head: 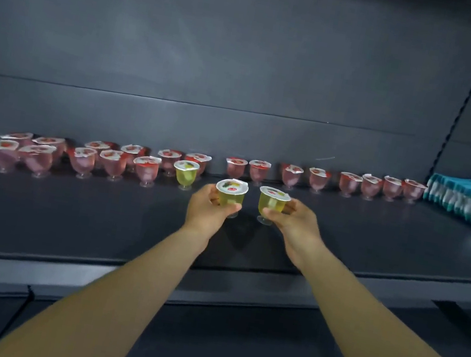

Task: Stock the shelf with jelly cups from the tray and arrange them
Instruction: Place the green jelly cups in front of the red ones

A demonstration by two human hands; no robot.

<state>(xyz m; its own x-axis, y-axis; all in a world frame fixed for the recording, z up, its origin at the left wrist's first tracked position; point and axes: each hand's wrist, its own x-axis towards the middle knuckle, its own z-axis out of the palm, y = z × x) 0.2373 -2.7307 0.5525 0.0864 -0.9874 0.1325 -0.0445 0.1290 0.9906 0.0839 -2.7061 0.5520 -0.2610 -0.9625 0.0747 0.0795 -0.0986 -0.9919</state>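
Note:
Both arms reach over the dark grey shelf (96, 217). My left hand (207, 209) grips a yellow jelly cup (230, 194) with a white foil lid. My right hand (293, 219) grips a second yellow jelly cup (272, 203) right beside it. Both cups are upright, low over the middle of the shelf. A third yellow cup (186, 173) stands on the shelf just left of them. Several pink jelly cups (115, 163) stand in rows at the left, and a line of pink cups (370, 186) runs along the back to the right. No tray is in view.
Teal and white packets (470, 202) are stacked at the shelf's right end. A dark back panel (246, 71) rises behind the cups. The shelf's front lip (55, 276) runs below my forearms, and bare shelf surface lies in front of the cups.

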